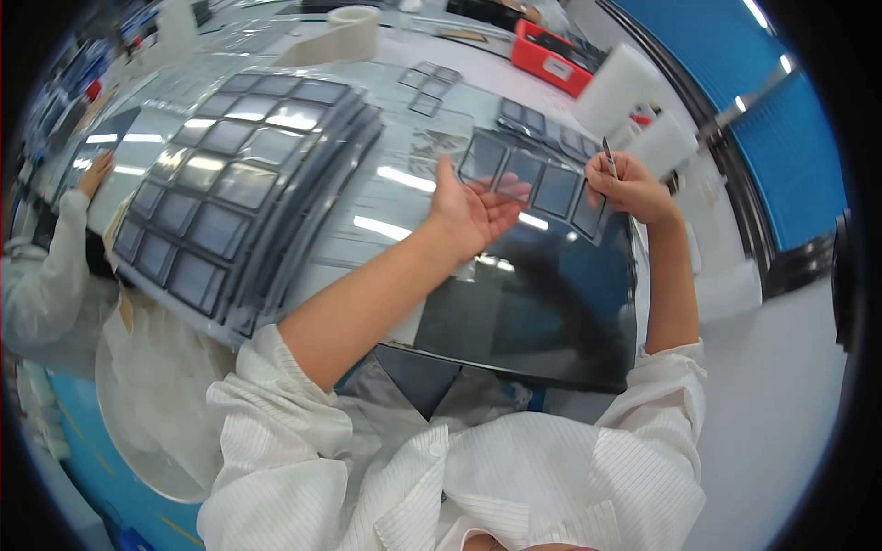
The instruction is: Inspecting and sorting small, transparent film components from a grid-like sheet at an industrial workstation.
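Note:
A strip of clear square panels in dark frames point(557, 190) is tilted above a glossy black sheet point(560, 312) on the table. My left hand point(473, 213) is palm up at the strip's left end, thumb apart and fingers stretched out; some fingers show through a clear panel. My right hand point(636, 190) is closed at the strip's right end, pinching a slim pointed tool point(609, 156) whose dark tip points up; I cannot tell if it is a knife or tweezers. Whether those fingers also grip the strip is hidden.
On the left rises a stack of dark-framed panel sheets point(225, 151). Smaller framed pieces point(521, 117) lie beyond the strip. A red bin point(551, 60), white rolls point(657, 147) and a tape roll point(354, 20) stand farther back. Another person's hand point(96, 174) is far left.

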`<state>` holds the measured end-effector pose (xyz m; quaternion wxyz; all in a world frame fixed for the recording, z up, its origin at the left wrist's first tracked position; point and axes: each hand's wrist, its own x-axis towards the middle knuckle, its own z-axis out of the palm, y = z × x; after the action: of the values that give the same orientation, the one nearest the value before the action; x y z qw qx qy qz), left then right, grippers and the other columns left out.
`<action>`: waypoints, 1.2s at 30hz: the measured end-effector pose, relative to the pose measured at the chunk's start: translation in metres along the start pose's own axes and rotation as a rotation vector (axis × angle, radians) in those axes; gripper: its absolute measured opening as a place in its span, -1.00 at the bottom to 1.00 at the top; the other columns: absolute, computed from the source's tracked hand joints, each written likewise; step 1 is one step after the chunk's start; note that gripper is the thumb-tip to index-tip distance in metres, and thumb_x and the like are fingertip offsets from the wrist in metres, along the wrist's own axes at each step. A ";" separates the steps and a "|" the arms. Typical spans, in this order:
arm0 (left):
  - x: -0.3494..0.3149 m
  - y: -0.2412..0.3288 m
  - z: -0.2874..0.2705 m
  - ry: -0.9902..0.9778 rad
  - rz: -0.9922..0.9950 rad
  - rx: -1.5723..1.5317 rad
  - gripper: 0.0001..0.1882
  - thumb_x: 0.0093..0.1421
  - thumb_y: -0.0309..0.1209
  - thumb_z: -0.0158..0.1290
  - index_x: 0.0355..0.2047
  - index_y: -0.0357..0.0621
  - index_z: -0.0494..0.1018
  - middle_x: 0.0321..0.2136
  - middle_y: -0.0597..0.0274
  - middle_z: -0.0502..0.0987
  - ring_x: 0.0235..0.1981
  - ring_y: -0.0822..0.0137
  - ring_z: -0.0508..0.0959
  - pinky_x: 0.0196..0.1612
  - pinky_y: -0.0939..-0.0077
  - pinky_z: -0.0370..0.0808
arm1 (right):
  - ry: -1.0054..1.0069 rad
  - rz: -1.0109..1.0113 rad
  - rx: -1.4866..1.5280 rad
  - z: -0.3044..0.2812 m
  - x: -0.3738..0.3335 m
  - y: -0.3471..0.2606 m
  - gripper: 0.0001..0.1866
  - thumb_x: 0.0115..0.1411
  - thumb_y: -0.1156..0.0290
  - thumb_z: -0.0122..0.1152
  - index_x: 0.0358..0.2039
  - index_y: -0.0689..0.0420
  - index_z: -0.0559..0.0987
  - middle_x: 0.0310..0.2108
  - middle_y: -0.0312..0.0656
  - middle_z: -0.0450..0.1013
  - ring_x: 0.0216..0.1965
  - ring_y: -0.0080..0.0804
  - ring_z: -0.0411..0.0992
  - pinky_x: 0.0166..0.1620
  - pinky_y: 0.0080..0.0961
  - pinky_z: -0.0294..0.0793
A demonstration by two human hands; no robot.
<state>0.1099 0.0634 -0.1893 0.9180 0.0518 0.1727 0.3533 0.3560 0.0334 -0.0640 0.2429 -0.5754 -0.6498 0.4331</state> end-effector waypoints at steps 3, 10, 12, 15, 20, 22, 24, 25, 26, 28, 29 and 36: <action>-0.001 0.000 0.006 -0.051 -0.044 0.254 -0.25 0.26 0.26 -0.24 -0.08 -0.30 0.36 -0.21 -0.06 0.57 -0.25 0.13 0.59 -0.15 0.34 0.56 | -0.052 0.094 0.093 -0.008 -0.045 0.027 -0.79 0.21 0.21 0.24 -0.45 0.02 0.47 -0.60 -0.42 0.48 -0.67 -0.85 0.15 -0.63 -0.79 0.00; -0.013 -0.021 0.020 -0.005 0.016 1.246 -0.83 0.24 -0.40 0.12 -0.24 -0.25 0.50 -0.40 0.19 0.62 -0.46 0.49 0.58 -0.36 0.68 0.52 | -0.046 0.153 0.059 -0.009 -0.102 0.087 -0.80 0.16 0.26 0.31 -0.37 0.12 0.59 -0.60 -0.35 0.51 -0.62 -0.81 0.24 -0.58 -0.78 0.07; -0.013 -0.023 0.018 -0.103 0.061 1.385 -0.83 0.23 -0.44 0.10 -0.28 -0.33 0.48 -0.50 0.18 0.60 -0.52 0.51 0.57 -0.44 0.69 0.51 | -0.025 0.172 0.095 -0.004 -0.108 0.101 -0.80 0.13 0.29 0.33 -0.35 0.17 0.63 -0.59 -0.35 0.51 -0.60 -0.78 0.29 -0.55 -0.76 0.12; -0.012 -0.021 0.017 -0.143 -0.035 1.424 -0.83 0.23 -0.41 0.12 -0.32 -0.32 0.50 -0.51 0.18 0.60 -0.56 0.54 0.54 -0.46 0.73 0.50 | 0.000 0.184 0.065 0.005 -0.115 0.117 -0.90 0.10 0.43 0.31 -0.41 0.18 0.61 -0.58 -0.34 0.51 -0.55 -0.70 0.40 -0.50 -0.76 0.31; -0.021 -0.012 0.024 -0.143 -0.173 1.498 -0.77 0.23 -0.29 0.15 -0.37 -0.24 0.53 -0.51 0.21 0.61 -0.57 0.57 0.54 -0.47 0.77 0.47 | -0.034 0.113 0.093 0.012 -0.120 0.120 -0.85 0.17 0.43 0.23 -0.49 0.21 0.55 -0.56 -0.33 0.46 -0.55 -0.67 0.40 -0.44 -0.72 0.34; -0.020 -0.010 0.024 -0.134 -0.195 1.500 -0.76 0.23 -0.27 0.14 -0.39 -0.21 0.53 -0.51 0.23 0.61 -0.56 0.58 0.54 -0.45 0.76 0.46 | -0.033 0.094 0.061 0.014 -0.120 0.122 -0.83 0.19 0.42 0.21 -0.51 0.21 0.54 -0.57 -0.34 0.44 -0.56 -0.67 0.39 -0.44 -0.71 0.33; -0.020 -0.009 0.023 -0.151 -0.221 1.544 -0.77 0.23 -0.27 0.14 -0.39 -0.20 0.53 -0.51 0.26 0.61 -0.55 0.58 0.54 -0.43 0.76 0.47 | -0.018 0.088 -0.006 0.017 -0.119 0.122 -0.80 0.22 0.41 0.17 -0.52 0.20 0.52 -0.60 -0.36 0.40 -0.57 -0.68 0.34 -0.43 -0.70 0.28; -0.020 -0.008 0.022 -0.154 -0.221 1.562 -0.78 0.24 -0.27 0.13 -0.39 -0.19 0.54 -0.51 0.27 0.61 -0.56 0.58 0.54 -0.43 0.75 0.47 | -0.029 0.090 -0.003 0.018 -0.119 0.122 -0.80 0.22 0.41 0.17 -0.52 0.20 0.52 -0.60 -0.36 0.40 -0.57 -0.68 0.34 -0.43 -0.70 0.28; -0.021 -0.007 0.022 -0.146 -0.224 1.556 -0.78 0.24 -0.27 0.13 -0.39 -0.19 0.54 -0.51 0.27 0.61 -0.56 0.58 0.54 -0.43 0.75 0.47 | -0.030 0.084 -0.031 0.019 -0.119 0.122 -0.79 0.23 0.40 0.16 -0.52 0.20 0.51 -0.60 -0.37 0.38 -0.56 -0.68 0.32 -0.44 -0.70 0.27; -0.023 -0.005 0.024 -0.136 -0.237 1.579 -0.78 0.24 -0.28 0.11 -0.39 -0.19 0.54 -0.50 0.27 0.61 -0.54 0.57 0.55 -0.43 0.76 0.46 | -0.042 0.081 -0.057 0.021 -0.120 0.122 -0.79 0.24 0.40 0.14 -0.52 0.19 0.50 -0.60 -0.37 0.36 -0.56 -0.67 0.31 -0.45 -0.70 0.25; -0.024 -0.004 0.025 -0.128 -0.241 1.572 -0.78 0.24 -0.28 0.11 -0.39 -0.19 0.54 -0.50 0.27 0.61 -0.54 0.57 0.55 -0.43 0.76 0.46 | -0.021 0.067 -0.035 0.023 -0.120 0.121 -0.79 0.25 0.40 0.13 -0.51 0.18 0.49 -0.59 -0.37 0.36 -0.55 -0.68 0.31 -0.44 -0.70 0.25; -0.027 0.000 0.023 -0.171 -0.243 1.641 -0.78 0.23 -0.28 0.13 -0.38 -0.20 0.56 -0.51 0.28 0.60 -0.53 0.57 0.58 -0.47 0.78 0.46 | 0.053 0.088 0.034 0.028 -0.122 0.121 -0.82 0.27 0.38 0.09 -0.47 0.15 0.48 -0.54 -0.37 0.37 -0.53 -0.66 0.32 -0.41 -0.69 0.29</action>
<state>0.0997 0.0463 -0.1601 0.6305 0.7117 0.3095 0.0087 0.4253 -0.0955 -0.1578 0.2506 -0.6106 -0.6098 0.4388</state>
